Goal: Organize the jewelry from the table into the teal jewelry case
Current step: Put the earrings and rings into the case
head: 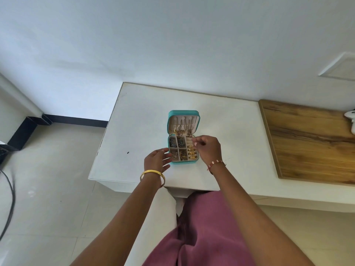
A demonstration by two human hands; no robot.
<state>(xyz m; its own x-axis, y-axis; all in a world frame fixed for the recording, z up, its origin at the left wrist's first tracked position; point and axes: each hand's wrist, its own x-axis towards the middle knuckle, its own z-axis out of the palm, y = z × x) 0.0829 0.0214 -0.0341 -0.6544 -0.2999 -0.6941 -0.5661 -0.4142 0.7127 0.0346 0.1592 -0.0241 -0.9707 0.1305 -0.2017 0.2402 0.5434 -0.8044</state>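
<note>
The teal jewelry case (169, 120) lies open in the middle of the white table (138, 121). Its lid stands up at the back with necklaces (181, 131) hanging inside. The base holds dark pieces (176, 142) in the back compartments, small gold pieces (181, 154) in the front ones and gold rings (191, 151) in the right roll slots. My left hand (156, 160) rests against the case's left front side, fingers relaxed. My right hand (206, 147) hovers over the ring slots with fingertips pinched together; whether it holds a small piece I cannot tell.
A wooden board (311, 143) covers the table's right part, with a white object (350, 120) at its far edge. A small dark speck (128, 152) lies on the table left of the case. The wall stands close behind. A black cable (9, 200) runs over the floor at left.
</note>
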